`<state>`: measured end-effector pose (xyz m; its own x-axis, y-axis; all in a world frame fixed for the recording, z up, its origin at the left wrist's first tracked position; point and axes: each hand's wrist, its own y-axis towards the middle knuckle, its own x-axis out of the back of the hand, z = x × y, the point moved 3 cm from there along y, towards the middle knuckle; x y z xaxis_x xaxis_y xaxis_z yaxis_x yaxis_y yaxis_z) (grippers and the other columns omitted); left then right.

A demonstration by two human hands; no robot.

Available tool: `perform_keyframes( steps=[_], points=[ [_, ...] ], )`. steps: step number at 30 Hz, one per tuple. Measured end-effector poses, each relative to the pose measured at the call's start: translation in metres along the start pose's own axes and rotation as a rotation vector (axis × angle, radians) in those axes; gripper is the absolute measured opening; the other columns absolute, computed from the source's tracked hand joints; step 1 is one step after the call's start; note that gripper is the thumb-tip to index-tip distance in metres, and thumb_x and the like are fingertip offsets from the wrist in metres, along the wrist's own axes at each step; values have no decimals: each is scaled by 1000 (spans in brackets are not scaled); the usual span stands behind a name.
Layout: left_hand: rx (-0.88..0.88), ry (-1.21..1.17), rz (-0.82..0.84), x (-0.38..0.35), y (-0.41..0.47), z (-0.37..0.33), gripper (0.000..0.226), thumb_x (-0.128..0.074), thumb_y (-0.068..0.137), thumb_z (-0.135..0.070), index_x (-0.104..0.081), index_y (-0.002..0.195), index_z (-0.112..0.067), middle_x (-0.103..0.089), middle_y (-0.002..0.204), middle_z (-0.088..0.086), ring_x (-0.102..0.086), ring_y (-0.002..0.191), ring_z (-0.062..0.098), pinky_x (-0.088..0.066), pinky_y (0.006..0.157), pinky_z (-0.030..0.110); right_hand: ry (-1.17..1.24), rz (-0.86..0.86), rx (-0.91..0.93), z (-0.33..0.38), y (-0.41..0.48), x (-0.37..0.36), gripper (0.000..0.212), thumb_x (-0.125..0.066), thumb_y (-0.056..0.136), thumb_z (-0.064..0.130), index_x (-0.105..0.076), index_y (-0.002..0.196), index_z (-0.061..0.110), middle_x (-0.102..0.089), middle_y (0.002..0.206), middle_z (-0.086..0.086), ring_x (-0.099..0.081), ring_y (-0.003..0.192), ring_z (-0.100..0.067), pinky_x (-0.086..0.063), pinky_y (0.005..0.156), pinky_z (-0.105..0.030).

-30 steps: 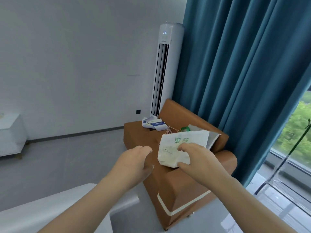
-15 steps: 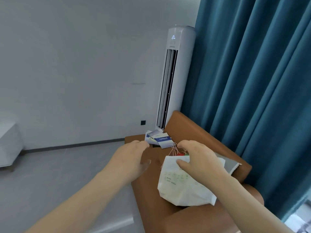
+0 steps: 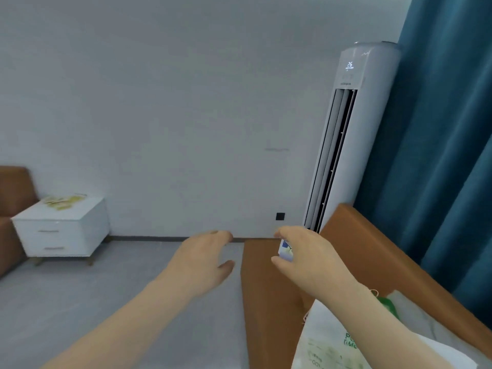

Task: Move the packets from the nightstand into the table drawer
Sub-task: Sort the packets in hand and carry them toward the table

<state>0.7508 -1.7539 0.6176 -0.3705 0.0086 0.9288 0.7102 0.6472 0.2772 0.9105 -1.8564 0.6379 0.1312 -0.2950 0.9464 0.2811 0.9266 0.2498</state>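
over one brown sofa [image 3: 269,288], right hand [image 3: 306,259] pinches seemingly one packet [image 3: 286,252]; left hand [image 3: 202,259] fingers [image 3: 222,233] relaxed.

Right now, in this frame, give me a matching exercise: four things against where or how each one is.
Things:
1 small packet
2 white bag
3 left hand
4 nightstand

Places or states:
a open, holding nothing
b far left, by the wall
c pinched in the right hand
d bottom right, on the brown seat

Pairs: 1-c; 2-d; 3-a; 4-b.
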Motion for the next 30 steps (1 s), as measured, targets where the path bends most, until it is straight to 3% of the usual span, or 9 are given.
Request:
perform_keyframes(
  steps=[7,13,30],
  points=[
    [113,5,-54,2,88,95,44,-54,90,-40,-45,129,-23,-57,120,-4,-55,110,16,-44,92,31,33,28,114,21,139,-32,46,-52,92,33,-41,137,27,-46,139,10,-42,128,-11,-35,102,-25],
    [217,12,-80,5,153,190,44,-54,90,-41,-45,130,-25,-57,119,-5,-55,108,16,-44,91,31,73,39,204,54,261,-75,46,-54,89,33,-44,134,26,-50,135,9,-45,124,-11,-35,97,-24],
    [549,92,-129,-9,319,415,43,-53,90,-42,-46,130,-29,-54,127,-10,-53,113,10,-44,95,27,166,138,500,123,579,-199,47,-55,90,36,-44,134,26,-51,134,8,-46,124,-11,-37,99,-24]
  ],
)
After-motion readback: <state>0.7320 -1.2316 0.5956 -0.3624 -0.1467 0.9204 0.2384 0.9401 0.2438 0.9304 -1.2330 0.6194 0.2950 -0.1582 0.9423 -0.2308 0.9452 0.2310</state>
